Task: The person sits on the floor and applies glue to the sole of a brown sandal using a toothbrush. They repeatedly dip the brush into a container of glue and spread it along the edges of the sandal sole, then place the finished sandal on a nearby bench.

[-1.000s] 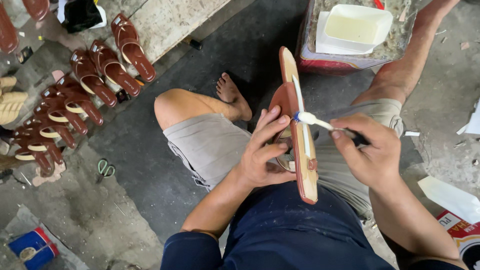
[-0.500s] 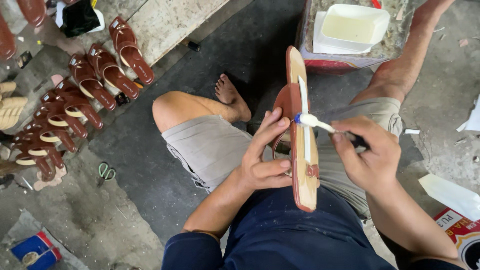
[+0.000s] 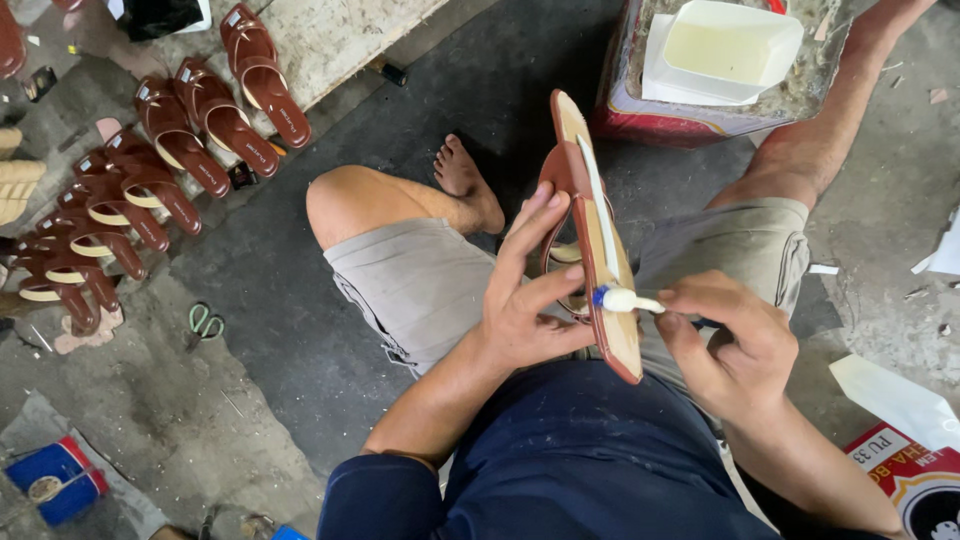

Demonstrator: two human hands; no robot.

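Brushing glue along the sandal (image 3: 590, 230) sole: left hand (image 3: 525, 300) grips it upright over the lap, right hand (image 3: 725, 345) pinches the brush (image 3: 625, 299). Next, probably a dip in the glue tray (image 3: 730, 50).

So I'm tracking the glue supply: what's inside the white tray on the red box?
The white tray holds a pale yellowish liquid that covers its bottom. The red box beneath it is mostly hidden, so its contents cannot be seen.
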